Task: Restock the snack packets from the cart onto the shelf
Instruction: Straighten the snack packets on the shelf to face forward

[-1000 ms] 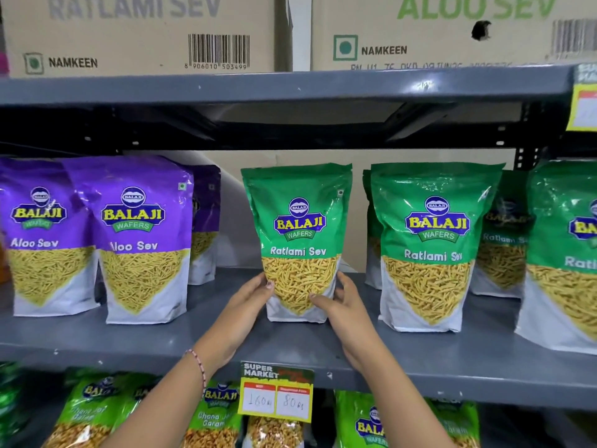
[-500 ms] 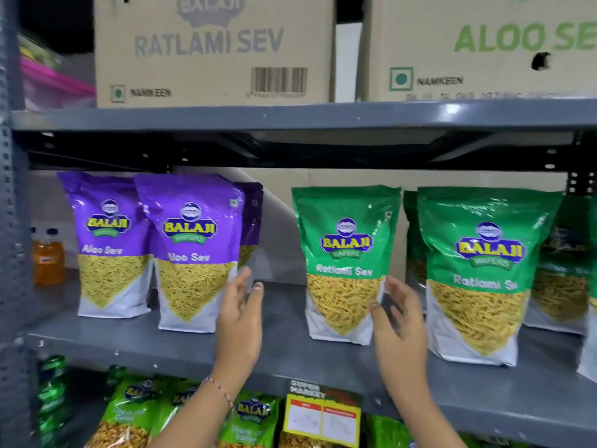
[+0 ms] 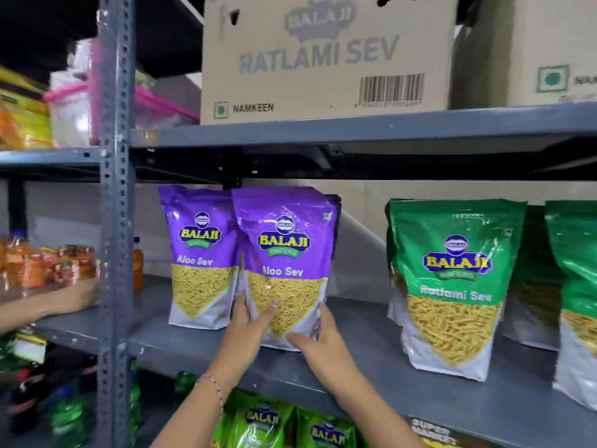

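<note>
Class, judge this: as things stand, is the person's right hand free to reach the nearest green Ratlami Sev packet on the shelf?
Probably not yet: the right hand and left hand both grip the front Aloo Sev packet. The bare shelf towards the Ratlami Sev packet looks unobstructed.

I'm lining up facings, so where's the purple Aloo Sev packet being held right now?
Head view, centre: the front Aloo Sev packet stands on the grey shelf, overlapping another purple packet, gripped by both hands.

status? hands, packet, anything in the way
Left hand and right hand both on front purple Aloo Sev packet, low on its sides. Packet upright on grey shelf, overlapping second Aloo Sev packet. Shelf gap clear before green Ratlami Sev packet.
</note>
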